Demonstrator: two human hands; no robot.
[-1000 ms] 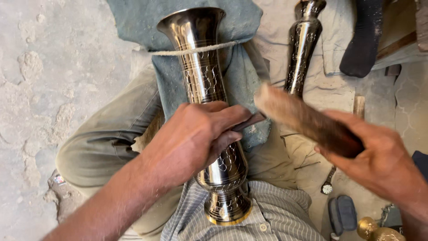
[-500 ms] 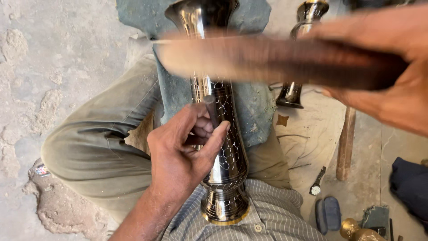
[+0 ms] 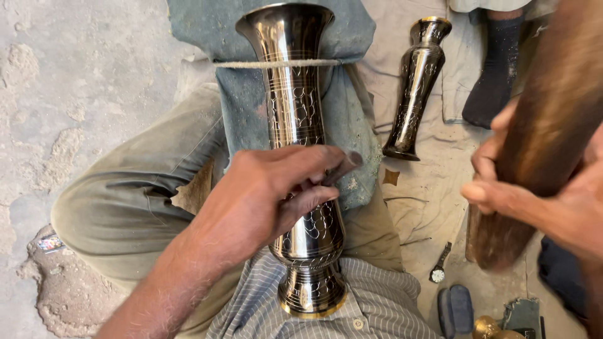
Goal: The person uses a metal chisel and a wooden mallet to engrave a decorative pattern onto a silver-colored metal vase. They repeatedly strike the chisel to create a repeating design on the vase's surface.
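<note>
A tall shiny engraved metal vase (image 3: 295, 94) lies along my lap on a blue-grey cloth (image 3: 352, 125), tied down by a cord (image 3: 276, 63) near its mouth. My left hand (image 3: 264, 194) rests on the vase's middle and pinches a thin chisel-like tool (image 3: 342, 166) against the metal. My right hand (image 3: 540, 201) is raised at the right edge, gripping a thick brown wooden mallet (image 3: 540, 138), blurred, held apart from the vase.
A second, smaller dark engraved vase (image 3: 414, 88) lies on the cloth-covered floor to the right. A wristwatch (image 3: 438, 271), a small dark case (image 3: 455, 309) and a brass piece (image 3: 487, 328) sit at lower right. A dark sock-clad foot (image 3: 496, 75) shows at the top right.
The mallet has swung from high across the vase's top to the right side, lower. My left hand shifted slightly but stays on the vase with the tool.
</note>
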